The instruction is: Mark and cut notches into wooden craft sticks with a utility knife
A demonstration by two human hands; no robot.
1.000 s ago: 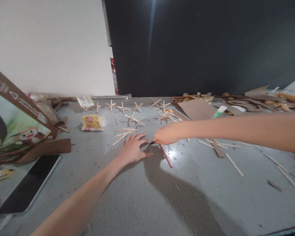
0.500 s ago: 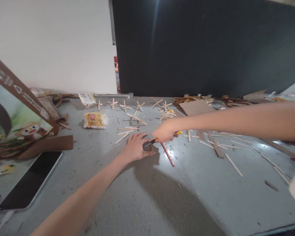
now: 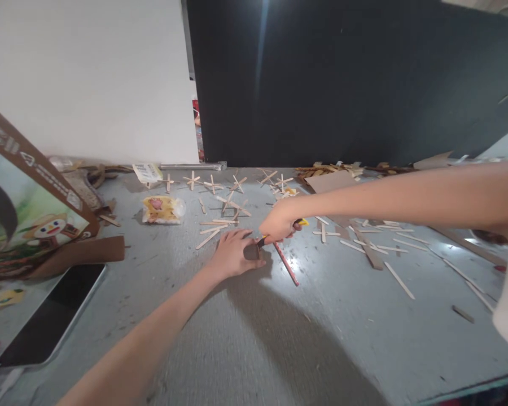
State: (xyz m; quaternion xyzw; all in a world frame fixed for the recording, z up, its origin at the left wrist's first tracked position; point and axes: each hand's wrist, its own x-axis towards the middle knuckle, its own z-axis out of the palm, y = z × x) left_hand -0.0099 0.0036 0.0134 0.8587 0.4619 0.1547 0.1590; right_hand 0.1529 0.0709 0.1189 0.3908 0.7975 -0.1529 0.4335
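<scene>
My left hand (image 3: 232, 252) lies on the grey table (image 3: 254, 332), fingers pressing down a small brown cardboard piece (image 3: 251, 251). My right hand (image 3: 279, 223) reaches in from the right, closed around a yellow-handled cutter (image 3: 298, 223) whose tip meets that piece. A red pencil (image 3: 286, 263) lies just right of my left hand.
Loose wooden sticks (image 3: 214, 229) and glued stick crosses (image 3: 232, 183) are scattered behind the hands, more sticks (image 3: 398, 279) to the right. A snack packet (image 3: 163, 208), a printed carton (image 3: 25, 208) and a dark tablet (image 3: 53, 316) are at the left. Cardboard scraps (image 3: 334, 180) line the black panel.
My right hand has lifted and tilted slightly, so the cutter's yellow handle shows behind it. The left hand stays on the small brown piece. The view shifted a little.
</scene>
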